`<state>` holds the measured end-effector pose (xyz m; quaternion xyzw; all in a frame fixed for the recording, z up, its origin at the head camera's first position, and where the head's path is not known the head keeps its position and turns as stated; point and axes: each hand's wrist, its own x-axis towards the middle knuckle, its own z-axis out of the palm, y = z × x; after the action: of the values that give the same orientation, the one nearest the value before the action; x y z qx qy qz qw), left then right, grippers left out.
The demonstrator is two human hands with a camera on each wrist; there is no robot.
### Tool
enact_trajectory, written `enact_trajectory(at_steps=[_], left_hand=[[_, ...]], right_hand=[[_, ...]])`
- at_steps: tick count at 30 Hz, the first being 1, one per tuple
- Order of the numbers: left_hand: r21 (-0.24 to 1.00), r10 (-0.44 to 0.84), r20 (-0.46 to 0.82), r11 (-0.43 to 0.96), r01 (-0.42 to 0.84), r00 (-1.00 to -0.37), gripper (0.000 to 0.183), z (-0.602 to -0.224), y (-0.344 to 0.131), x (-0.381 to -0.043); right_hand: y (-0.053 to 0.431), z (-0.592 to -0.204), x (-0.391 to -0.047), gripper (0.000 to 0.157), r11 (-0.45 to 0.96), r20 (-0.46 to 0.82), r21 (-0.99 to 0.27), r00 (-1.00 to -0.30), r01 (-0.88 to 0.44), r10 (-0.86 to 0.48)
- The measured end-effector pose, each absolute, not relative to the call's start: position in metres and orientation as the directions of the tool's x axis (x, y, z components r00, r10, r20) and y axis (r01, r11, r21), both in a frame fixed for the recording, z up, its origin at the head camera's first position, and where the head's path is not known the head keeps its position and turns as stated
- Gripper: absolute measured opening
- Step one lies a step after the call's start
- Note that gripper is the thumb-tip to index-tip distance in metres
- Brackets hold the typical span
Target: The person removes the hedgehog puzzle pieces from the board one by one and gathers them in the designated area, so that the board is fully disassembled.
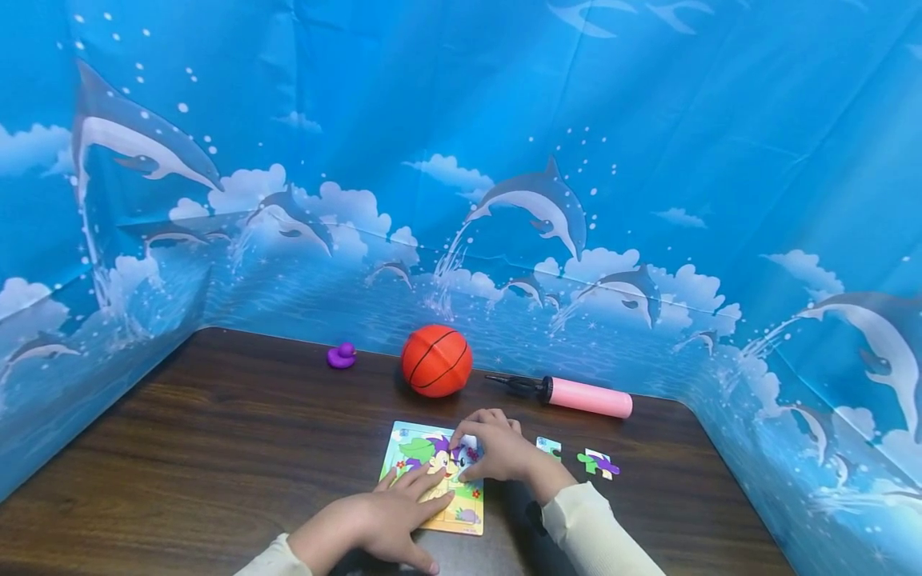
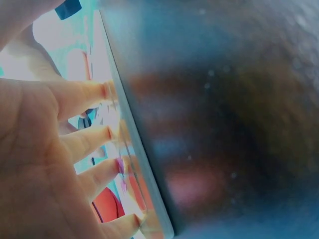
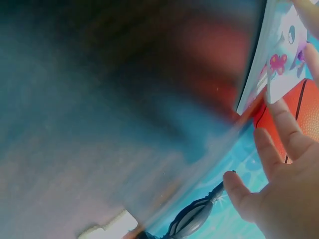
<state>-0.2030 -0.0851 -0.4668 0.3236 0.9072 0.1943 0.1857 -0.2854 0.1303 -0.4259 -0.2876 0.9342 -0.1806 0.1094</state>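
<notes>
Right fingers (image 1: 458, 434) pinch tilted puzzle piece (image 3: 288, 64), partly hidden; left fingers (image 1: 430, 482) spread apart, covering part of puzzle board (image 1: 464, 528).

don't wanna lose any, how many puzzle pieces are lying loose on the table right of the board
2. Right of the puzzle board in the head view, there's a nearer piece and a farther piece. Others may be hidden under the right sleeve.
</notes>
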Motion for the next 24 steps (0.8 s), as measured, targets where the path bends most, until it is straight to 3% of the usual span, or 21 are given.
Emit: enact_trajectory(at_steps=[6,11,14,18,21,24], left_hand=[[0.478,0.671,-0.192,0.701,0.529,-0.716,0.091,-0.472,-0.085,-0.205],[0.463,0.631,-0.229,0.74,0.488,-0.741,0.085,-0.447,-0.08,-0.193],[0.468,0.629,-0.234,0.741,0.481,-0.741,0.085,-0.448,-0.081,-0.193],[0.477,0.639,-0.228,0.731,0.488,-0.735,0.087,-0.455,-0.082,-0.196],[0.471,0.632,-0.247,0.741,0.478,-0.735,0.086,-0.448,-0.081,-0.193],[0.46,0.616,-0.258,0.756,0.466,-0.744,0.084,-0.438,-0.079,-0.188]], right_hand=[[0.133,-0.429,-0.283,0.024,0.726,-0.05,-0.473,-0.808,-0.499,-0.587],[0.136,-0.431,-0.283,0.022,0.651,0.027,-0.615,-0.837,-0.445,-0.547],[0.138,-0.432,-0.284,0.026,0.571,0.018,-0.759,-0.887,-0.313,-0.462],[0.147,-0.431,-0.284,0.029,0.369,-0.127,-0.93,-0.938,-0.001,-0.322],[0.162,-0.429,-0.283,0.034,0.211,-0.246,-0.958,-0.938,0.196,-0.244],[0.184,-0.428,-0.282,0.036,0.104,-0.302,-0.952,-0.934,0.286,-0.191]])
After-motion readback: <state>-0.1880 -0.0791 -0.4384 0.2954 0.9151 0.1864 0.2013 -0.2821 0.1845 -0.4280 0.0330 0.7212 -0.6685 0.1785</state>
